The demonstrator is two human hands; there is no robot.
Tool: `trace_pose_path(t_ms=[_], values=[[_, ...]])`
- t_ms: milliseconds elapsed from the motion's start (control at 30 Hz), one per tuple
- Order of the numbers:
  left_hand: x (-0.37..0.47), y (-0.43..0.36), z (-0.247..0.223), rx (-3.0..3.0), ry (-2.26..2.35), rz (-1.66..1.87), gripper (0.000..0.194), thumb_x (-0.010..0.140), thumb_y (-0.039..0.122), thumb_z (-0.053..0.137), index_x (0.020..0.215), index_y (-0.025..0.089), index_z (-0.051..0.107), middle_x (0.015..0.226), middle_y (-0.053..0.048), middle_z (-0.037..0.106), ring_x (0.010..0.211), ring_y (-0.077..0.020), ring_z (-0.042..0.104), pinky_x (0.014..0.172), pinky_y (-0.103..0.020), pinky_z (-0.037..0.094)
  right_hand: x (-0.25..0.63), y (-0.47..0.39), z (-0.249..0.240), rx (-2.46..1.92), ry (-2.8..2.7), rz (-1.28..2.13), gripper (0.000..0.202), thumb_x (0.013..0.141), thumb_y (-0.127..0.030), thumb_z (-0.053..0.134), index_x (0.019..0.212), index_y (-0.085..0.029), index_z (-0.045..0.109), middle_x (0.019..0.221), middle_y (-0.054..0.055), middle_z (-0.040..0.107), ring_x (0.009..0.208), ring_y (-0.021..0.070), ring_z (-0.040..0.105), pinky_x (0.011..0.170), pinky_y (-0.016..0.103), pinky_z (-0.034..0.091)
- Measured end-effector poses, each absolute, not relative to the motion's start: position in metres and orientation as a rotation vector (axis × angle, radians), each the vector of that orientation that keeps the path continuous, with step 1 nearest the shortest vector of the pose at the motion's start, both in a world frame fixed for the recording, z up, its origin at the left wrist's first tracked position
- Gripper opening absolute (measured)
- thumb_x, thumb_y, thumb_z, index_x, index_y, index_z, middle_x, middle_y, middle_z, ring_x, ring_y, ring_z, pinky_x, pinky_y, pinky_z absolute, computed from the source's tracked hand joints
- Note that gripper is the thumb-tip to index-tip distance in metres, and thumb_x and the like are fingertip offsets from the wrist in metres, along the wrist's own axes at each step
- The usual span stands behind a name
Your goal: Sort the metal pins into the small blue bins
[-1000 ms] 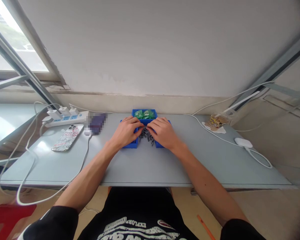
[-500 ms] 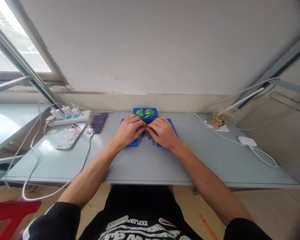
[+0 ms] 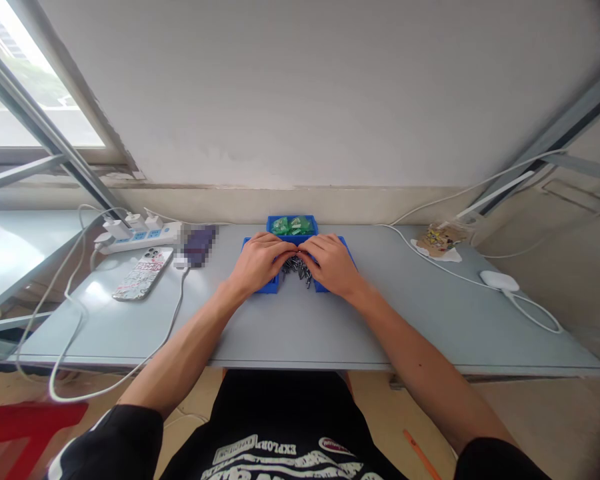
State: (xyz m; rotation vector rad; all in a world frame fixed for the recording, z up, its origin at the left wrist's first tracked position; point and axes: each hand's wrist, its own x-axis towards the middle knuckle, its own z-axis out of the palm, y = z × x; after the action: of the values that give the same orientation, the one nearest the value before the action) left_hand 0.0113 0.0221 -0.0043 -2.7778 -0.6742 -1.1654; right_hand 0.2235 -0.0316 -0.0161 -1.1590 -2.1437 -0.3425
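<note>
My left hand (image 3: 261, 261) and my right hand (image 3: 332, 265) meet fingertip to fingertip over a pile of small dark metal parts (image 3: 297, 267) on the desk. Both are closed in a pinch; whatever sits between the fingertips is too small and too covered to name. Under the left hand lies a blue bin (image 3: 269, 287), mostly hidden by it. Another blue bin (image 3: 350, 252) is partly covered by the right hand. Just beyond the fingers stands a third blue bin (image 3: 292, 219) holding green pieces (image 3: 299, 226), which look like small bagged parts.
On the left of the grey desk (image 3: 300, 333) are a white power strip (image 3: 155, 235) with plugs, a patterned phone (image 3: 143, 273) and loose white cables. To the right lie a crumpled brown packet (image 3: 440, 241) and a white charger (image 3: 500, 281). A wall closes off the back.
The fingertips have shifted slightly and drawn closer together, and more of the metal pile shows beneath them. The whole view has moved a little; the bins stay where they were.
</note>
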Motion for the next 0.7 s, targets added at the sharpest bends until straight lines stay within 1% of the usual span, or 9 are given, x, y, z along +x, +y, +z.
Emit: trace_pose_path(t_ms=[100,233,467,700], values=[[0.0111,0.0202,-0.0021,-2.771,-0.794,-1.111,0.026,0.106,0.038,0.054,0.108,0.025,0.076,0.096,-0.004,0.079,0.092,-0.0200,0.072,0.095,-0.038,0.050,0.2228,-0.0334,-0.0143,-1.148,-2.078,-0.339,0.022,0.107,-0.030,0.048,0.101,-0.021,0.068,0.096,0.006,0.074,0.092,0.0224,0.064,0.085,0.038,0.040],[0.0116,0.0175,0.0014,-2.773,-0.853,-1.066,0.028,0.106,0.039,0.053,0.105,0.023,0.076,0.092,-0.005,0.079,0.089,-0.0209,0.071,0.091,-0.039,0.049,0.2224,-0.0347,-0.0126,-1.126,-2.004,-0.325,0.019,0.106,-0.029,0.051,0.102,-0.022,0.068,0.097,0.006,0.075,0.092,0.0222,0.066,0.087,0.038,0.042],[0.0122,0.0149,0.0029,-2.767,-0.833,-1.063,0.022,0.102,0.027,0.054,0.110,0.022,0.074,0.093,-0.004,0.078,0.091,-0.0210,0.071,0.093,-0.039,0.048,0.2254,-0.0315,-0.0149,-1.119,-1.986,-0.347,0.018,0.107,-0.029,0.051,0.100,-0.023,0.067,0.095,0.005,0.076,0.090,0.0217,0.067,0.085,0.037,0.043],[0.0124,0.0130,0.0040,-2.741,-0.840,-1.083,0.022,0.101,0.024,0.054,0.106,0.021,0.075,0.091,-0.003,0.079,0.088,-0.0204,0.071,0.092,-0.039,0.049,0.2238,-0.0321,-0.0159,-1.109,-1.986,-0.335,0.018,0.107,-0.029,0.051,0.101,-0.023,0.067,0.095,0.005,0.075,0.090,0.0211,0.067,0.085,0.037,0.042]])
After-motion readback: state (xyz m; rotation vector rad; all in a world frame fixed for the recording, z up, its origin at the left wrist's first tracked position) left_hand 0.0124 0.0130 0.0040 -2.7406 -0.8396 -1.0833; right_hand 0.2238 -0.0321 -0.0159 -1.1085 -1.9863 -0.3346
